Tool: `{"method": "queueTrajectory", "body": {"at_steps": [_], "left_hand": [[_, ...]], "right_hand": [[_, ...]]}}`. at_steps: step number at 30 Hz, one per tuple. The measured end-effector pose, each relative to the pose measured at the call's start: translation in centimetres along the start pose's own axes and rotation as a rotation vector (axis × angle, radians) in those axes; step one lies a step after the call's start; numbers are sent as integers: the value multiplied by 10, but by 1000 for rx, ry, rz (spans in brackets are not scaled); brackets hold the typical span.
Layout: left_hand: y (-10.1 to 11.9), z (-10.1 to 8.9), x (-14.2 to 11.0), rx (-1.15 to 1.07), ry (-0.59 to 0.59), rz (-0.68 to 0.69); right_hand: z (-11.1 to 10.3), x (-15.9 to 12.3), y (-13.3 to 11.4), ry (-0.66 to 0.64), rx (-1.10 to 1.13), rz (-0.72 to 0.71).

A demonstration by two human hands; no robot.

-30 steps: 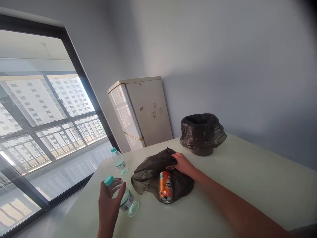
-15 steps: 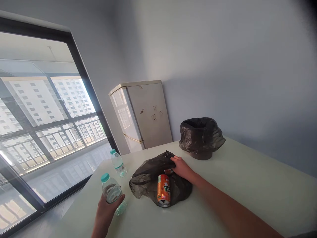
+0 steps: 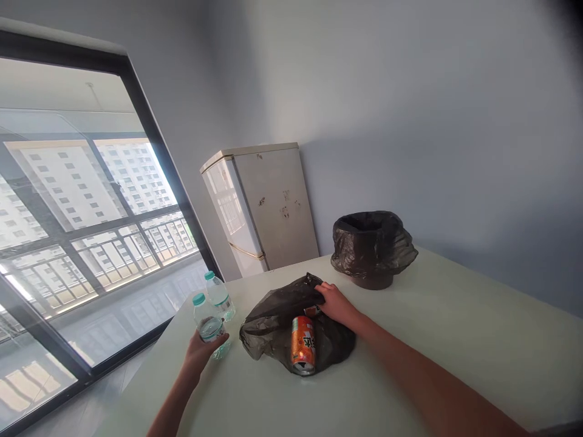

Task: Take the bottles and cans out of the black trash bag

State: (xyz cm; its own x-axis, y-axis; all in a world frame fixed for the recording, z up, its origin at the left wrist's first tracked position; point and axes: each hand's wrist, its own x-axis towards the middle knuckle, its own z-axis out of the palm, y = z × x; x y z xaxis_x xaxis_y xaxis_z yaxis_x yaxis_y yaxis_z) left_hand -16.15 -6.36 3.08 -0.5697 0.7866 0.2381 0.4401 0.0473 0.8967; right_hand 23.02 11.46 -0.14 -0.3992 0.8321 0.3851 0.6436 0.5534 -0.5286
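My left hand (image 3: 203,351) is wrapped round a clear plastic bottle (image 3: 204,318) with a teal cap, at the left of the table. Just behind it stands a second clear bottle (image 3: 220,295), also teal-capped. A thin black plastic bag (image 3: 273,321) lies spread on the table in the middle. On top of it an orange drink can (image 3: 303,345) rests on its side, with its end towards me. My right hand (image 3: 336,301) has its fingers closed on the bag's upper right part. Another can (image 3: 312,311) shows partly beside those fingers, mostly hidden.
A dark bin (image 3: 373,280) lined with a black bag stands at the table's back right. Behind the pale table (image 3: 464,340) are a white fridge (image 3: 277,212) and a grey wall. A glass sliding door (image 3: 82,230) is on the left.
My left hand has carried its bottle forward, away from me, close to the second bottle. My right hand stays at the bag.
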Motion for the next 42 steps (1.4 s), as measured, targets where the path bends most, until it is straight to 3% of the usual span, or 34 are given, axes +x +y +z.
{"method": "queueTrajectory", "body": {"at_steps": [13,21,33,38,42], "left_hand": [[1,20,35,-119,-106,-27],[-22,32,52,-151,-210,38],[-26,56,62,-199,-197,94],[-18,41,51,-192,-236,39],[-5,0,41,-119,-473,21]], "right_hand": [[2,1,2,-2,3,0],[-1,0,-1,-12,12,5],[-2,0,1,-8,21,-5],[-2,0,1,-12,16,-13],[-2,0,0,-7,19,-19]]}}
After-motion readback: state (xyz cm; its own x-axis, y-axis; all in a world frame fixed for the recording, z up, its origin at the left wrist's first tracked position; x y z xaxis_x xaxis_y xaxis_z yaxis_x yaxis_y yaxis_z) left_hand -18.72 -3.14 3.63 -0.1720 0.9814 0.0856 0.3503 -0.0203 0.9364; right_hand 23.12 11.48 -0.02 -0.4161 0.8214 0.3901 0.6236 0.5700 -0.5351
